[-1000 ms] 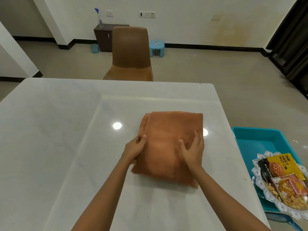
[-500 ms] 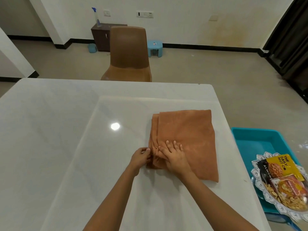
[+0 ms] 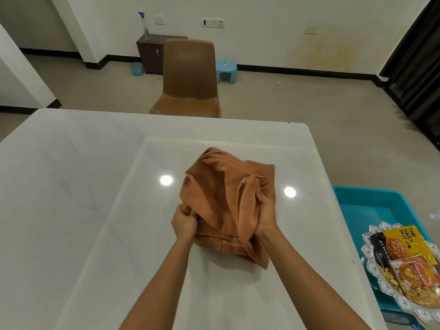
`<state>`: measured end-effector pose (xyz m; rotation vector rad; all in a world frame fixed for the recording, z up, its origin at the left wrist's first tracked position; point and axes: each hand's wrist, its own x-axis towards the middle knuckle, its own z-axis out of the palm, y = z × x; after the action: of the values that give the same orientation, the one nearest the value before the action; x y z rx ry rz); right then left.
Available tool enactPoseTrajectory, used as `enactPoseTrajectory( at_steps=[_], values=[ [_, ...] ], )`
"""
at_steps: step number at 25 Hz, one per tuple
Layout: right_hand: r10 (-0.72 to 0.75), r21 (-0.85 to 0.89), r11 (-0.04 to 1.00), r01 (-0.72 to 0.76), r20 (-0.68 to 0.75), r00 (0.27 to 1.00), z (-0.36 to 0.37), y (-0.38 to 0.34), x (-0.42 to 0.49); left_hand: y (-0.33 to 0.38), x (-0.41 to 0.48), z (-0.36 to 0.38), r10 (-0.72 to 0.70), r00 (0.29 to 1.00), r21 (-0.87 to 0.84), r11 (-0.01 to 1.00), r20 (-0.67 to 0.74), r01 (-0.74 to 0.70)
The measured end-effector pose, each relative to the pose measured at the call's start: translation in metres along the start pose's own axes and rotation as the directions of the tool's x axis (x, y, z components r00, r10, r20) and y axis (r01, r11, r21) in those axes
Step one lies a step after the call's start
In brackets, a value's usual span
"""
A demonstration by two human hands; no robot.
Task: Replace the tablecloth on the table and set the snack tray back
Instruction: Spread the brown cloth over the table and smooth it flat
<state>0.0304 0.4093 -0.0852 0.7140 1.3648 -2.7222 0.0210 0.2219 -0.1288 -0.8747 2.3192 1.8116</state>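
1 cloth (image 3: 221, 186), 1 left hand (image 3: 184, 222), 1 right hand (image 3: 265, 211), 1 table (image 3: 71, 186), 1 chair (image 3: 190, 75), 1 snack tray (image 3: 369, 265), 2 snack packets (image 3: 404, 244) (image 3: 414, 275), 1 tub (image 3: 366, 203).

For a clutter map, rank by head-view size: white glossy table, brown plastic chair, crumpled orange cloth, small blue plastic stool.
Largest first: white table, crumpled orange cloth (nearer the camera), brown plastic chair, small blue stool.

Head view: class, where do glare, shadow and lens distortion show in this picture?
Head view: two bright round reflections glare on the glossy table, either side of the orange cloth; a soft shadow lies under the cloth's near edge; the curtain leans inward, wide-angle distortion.
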Motion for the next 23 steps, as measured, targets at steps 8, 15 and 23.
enactPoseTrajectory(
  at_steps=[8, 15, 23],
  values=[
    [-0.072, 0.209, 0.97, 0.125, -0.243, 0.967, -0.086, -0.03, 0.002, -0.007, 0.025, -0.081, 0.254, 0.966, 0.236, 0.943, -0.053, -0.235],
    [0.028, -0.086, 0.995, -0.059, -0.319, 0.947, -0.084, -0.021, -0.01, 0.0, 0.026, -0.067, 0.405, 0.852, 0.642, 0.564, 0.333, -0.519],
    [-0.109, -0.72, 0.694, 0.01, -0.092, 0.99, -0.098, -0.023, -0.005, 0.034, 0.017, -0.063, 0.455, 0.865, 0.633, 0.609, 0.213, -0.477]
  ],
)
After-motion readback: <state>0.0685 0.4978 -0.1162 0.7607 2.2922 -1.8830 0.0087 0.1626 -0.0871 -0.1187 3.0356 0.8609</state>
